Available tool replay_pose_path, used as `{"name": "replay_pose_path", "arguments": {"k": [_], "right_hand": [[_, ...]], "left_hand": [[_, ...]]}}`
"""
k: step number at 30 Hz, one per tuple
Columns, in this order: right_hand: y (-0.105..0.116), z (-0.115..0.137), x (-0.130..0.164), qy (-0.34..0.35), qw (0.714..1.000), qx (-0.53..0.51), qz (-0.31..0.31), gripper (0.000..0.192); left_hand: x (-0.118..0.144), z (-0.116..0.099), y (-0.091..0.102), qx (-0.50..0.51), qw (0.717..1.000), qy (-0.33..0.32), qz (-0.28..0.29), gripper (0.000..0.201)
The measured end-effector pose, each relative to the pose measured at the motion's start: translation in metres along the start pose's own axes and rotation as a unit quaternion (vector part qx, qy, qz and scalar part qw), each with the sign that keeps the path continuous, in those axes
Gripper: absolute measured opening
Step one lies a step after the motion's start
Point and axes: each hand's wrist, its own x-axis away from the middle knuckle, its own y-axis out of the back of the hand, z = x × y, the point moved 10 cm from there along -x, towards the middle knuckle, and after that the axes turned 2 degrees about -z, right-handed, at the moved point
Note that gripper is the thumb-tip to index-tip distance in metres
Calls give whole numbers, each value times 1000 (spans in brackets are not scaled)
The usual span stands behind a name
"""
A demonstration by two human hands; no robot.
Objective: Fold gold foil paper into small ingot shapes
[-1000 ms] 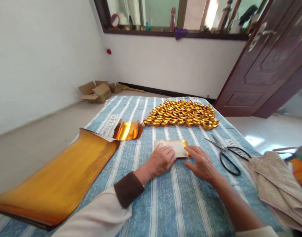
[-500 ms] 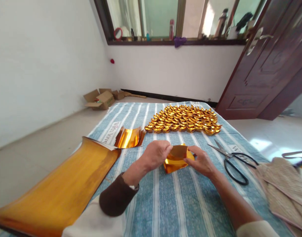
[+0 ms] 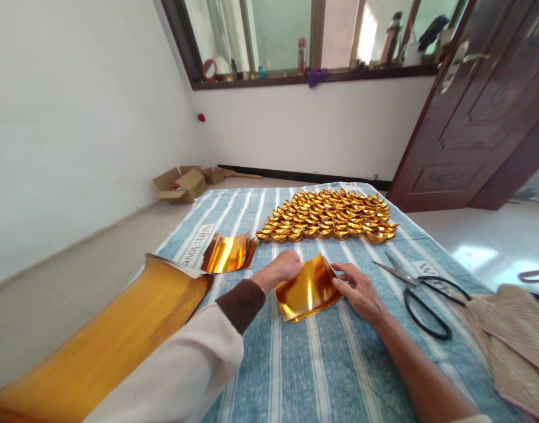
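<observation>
Several curved sheets of shiny gold foil paper lie layered over the striped cloth in front of me, their front edges slightly fanned. My left hand is closed at their upper left edge, its fingertips mostly hidden. At the right edge, my right hand holds the sheets between thumb and fingers. Beyond my hands, rows of folded gold paper ingots cover the far part of the table. A smaller stack of gold sheets curls up left of my left hand.
A long gold sheet stretches along the left side. Black-handled scissors lie open on the right, near beige fabric. Striped cloth covers the table. Cardboard boxes sit on the floor behind; a brown door stands right.
The gold sheets between my hands have tilted and opened out, showing a broad shiny face. My left forearm reaches further across, and my left hand rests at the sheets' upper left edge.
</observation>
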Motion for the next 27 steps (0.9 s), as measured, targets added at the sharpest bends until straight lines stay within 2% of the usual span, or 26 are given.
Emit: {"name": "replay_pose_path", "arguments": {"k": [2, 4, 8, 13, 19, 24, 27], "right_hand": [[-1, -4, 0, -16, 1000, -9, -10, 44], [-4, -10, 1, -32, 999, -14, -16, 50], [-17, -24, 2, -45, 998, -54, 6, 52], [-19, -33, 8, -69, 991, -115, -8, 54], [-20, -26, 15, -90, 974, -206, -7, 63], [-27, -27, 17, -103, 968, -229, 5, 65], [-34, -23, 20, -95, 969, -227, 13, 65]], "left_hand": [[-2, -2, -1, -15, 1000, 6, -2, 20], [0, -5, -1, -29, 1000, 5, -11, 21], [12, -12, 1, -42, 998, 1, -36, 19], [19, -6, 2, -7, 999, -1, -51, 21], [22, 23, -1, 140, 990, 20, 9, 12], [57, 39, -7, 274, 958, 44, 75, 13], [78, 50, -4, 319, 942, 60, 85, 12]]}}
